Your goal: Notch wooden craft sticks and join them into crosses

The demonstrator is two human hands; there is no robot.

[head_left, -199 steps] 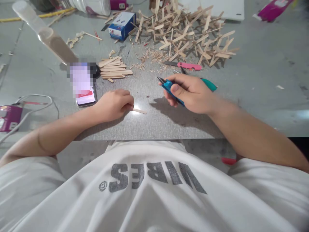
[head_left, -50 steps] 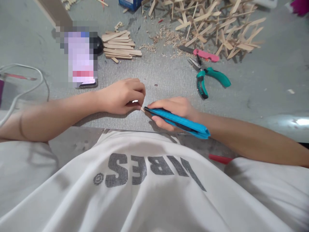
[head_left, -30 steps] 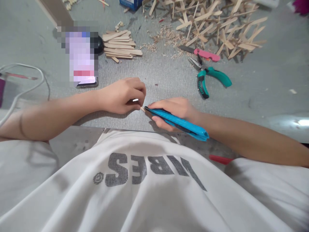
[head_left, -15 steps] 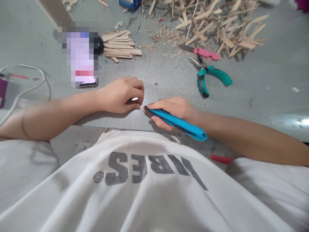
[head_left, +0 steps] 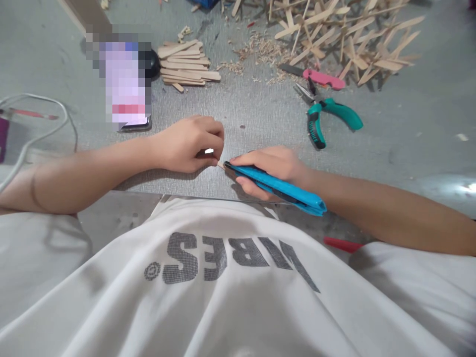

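Observation:
Near the table's front edge, my left hand (head_left: pixel 197 144) pinches a small wooden stick (head_left: pixel 220 165); only its short end shows past my fingertips. My right hand (head_left: pixel 273 166) is closed around a blue utility knife (head_left: pixel 286 187), its handle slanting down to the right. The knife's tip end meets the stick just right of my left fingers. How the blade sits against the wood is too small to make out.
Pliers with teal handles (head_left: pixel 315 119) and a pink folding knife (head_left: pixel 323 79) lie beyond my right hand. Behind are a heap of wooden sticks (head_left: pixel 345 39), shavings (head_left: pixel 260 54), a stack of sticks (head_left: pixel 186 64) and a blurred phone (head_left: pixel 124 84). A white cable (head_left: pixel 67 116) lies left.
The right hand and the utility knife have shifted slightly to the right. My left hand keeps its pinch on the stick, almost in place. The view has moved a little.

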